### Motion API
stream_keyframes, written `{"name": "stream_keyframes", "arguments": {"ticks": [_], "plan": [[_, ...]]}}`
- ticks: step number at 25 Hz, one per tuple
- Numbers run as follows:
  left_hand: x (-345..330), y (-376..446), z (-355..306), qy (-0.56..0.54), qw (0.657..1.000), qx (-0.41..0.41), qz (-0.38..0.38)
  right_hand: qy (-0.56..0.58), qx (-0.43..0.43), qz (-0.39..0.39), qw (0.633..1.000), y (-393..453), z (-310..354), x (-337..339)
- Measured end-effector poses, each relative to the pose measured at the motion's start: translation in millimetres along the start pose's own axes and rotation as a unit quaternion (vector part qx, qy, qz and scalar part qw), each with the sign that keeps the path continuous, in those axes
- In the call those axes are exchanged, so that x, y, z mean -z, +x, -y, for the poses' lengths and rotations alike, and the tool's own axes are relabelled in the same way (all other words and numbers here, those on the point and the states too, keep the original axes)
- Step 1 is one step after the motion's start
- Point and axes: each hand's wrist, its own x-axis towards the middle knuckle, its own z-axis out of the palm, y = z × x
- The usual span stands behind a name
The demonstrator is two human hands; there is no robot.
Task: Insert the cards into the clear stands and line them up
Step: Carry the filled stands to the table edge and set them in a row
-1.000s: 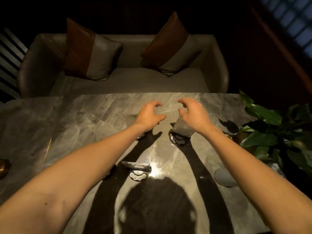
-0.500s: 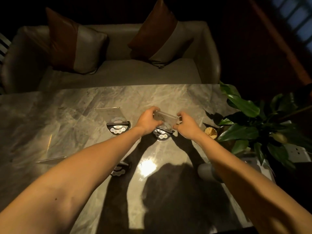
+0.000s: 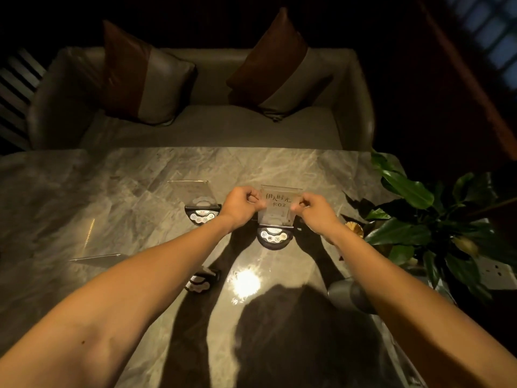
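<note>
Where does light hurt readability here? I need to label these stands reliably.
Head view: a bright glare spot sits on the table; the person's shadow darkens the near tabletop; the stand held between the left hand and right hand shows faint lettering; the edges bend from wide-angle distortion.

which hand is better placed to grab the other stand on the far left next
Left. The left hand sits right beside that clear stand, while the right hand is on the far side of the held stand.
</note>
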Motion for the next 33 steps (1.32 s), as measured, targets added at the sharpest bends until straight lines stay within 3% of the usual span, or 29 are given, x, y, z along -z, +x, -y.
{"name": "stream_keyframes", "arguments": {"ticks": [5,16,23,33], "plan": [[20,-10,-33,-0.08,0.996,-0.035,-0.016,0.053,0.021,-0.018,0.998,-19,30,19],[34,-17,-155,-0.099,0.982,-0.154,-0.042,0.066,0.095,-0.135,0.984,-34,93,110],[-22,38,-225,-0.136,0.973,-0.175,-0.068,0.006,0.134,-0.139,0.981,9,96,214],[-152,162,-265,-0.128,0.981,-0.138,-0.051,-0.094,0.114,-0.12,0.982,132,7,327]]}}
